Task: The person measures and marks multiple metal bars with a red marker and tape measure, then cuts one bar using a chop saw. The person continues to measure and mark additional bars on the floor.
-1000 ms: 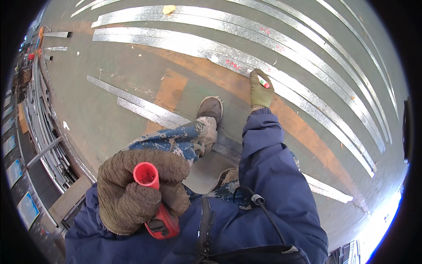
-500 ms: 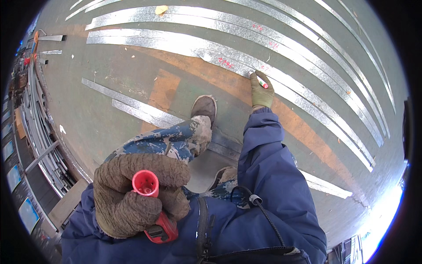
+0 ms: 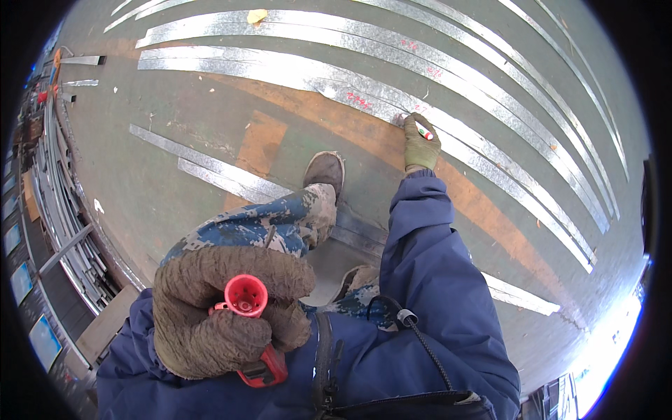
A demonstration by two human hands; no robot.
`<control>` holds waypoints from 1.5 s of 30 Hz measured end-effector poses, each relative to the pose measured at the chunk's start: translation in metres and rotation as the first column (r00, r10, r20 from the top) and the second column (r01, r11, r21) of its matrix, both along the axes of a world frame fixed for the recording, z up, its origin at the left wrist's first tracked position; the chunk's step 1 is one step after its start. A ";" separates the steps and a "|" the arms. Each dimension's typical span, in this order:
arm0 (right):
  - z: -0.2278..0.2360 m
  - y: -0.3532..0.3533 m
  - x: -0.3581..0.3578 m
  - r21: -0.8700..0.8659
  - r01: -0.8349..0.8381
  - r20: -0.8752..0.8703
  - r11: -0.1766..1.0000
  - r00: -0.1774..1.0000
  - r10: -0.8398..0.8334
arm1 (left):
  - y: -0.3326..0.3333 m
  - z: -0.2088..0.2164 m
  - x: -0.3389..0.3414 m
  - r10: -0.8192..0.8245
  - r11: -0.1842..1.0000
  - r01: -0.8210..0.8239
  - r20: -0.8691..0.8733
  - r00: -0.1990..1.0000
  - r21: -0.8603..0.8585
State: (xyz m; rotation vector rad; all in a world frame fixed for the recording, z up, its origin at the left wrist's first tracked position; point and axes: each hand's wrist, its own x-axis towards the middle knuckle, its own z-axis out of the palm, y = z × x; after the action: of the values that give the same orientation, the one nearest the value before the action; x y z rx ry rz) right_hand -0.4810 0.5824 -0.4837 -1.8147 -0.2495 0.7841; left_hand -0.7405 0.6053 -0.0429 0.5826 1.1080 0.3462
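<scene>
My left hand (image 3: pixel 210 308), in a thick brown glove, is closed at my waist. Between its thumb and fingers stands a hollow red cap (image 3: pixel 246 295), its open end up. A red and black tool that looks like a tape measure (image 3: pixel 264 369) shows below the same hand, partly hidden by the glove. My right hand (image 3: pixel 422 143), in a thin olive glove, reaches forward and is closed on a white marker (image 3: pixel 424 131) with a red end. The marker's tip is at the near edge of a shiny metal strip (image 3: pixel 280 70), which bears red handwritten marks.
More metal strips (image 3: pixel 392 49) lie across the green floor further out, with a yellow leaf (image 3: pixel 257 15) on one. Two shorter strips (image 3: pixel 210 168) lie near my shoe (image 3: pixel 325 173). Bundled metal lengths (image 3: pixel 66 224) are stacked at the left.
My right hand has shifted slightly right with the marker, which is now more covered by the fingers. The left hand has moved a little right with the cap and the tape measure.
</scene>
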 end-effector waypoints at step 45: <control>-0.001 -0.009 0.020 -0.229 -0.079 0.021 0.970 0.996 0.086 | -0.005 -0.003 0.001 -0.026 1.000 0.025 0.083 0.996 0.017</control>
State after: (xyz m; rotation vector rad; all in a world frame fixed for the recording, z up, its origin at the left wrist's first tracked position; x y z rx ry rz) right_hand -0.4607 0.5732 -0.4846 -2.0443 -0.2652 0.8726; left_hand -0.7397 0.5999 -0.0458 0.5914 1.0181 0.3547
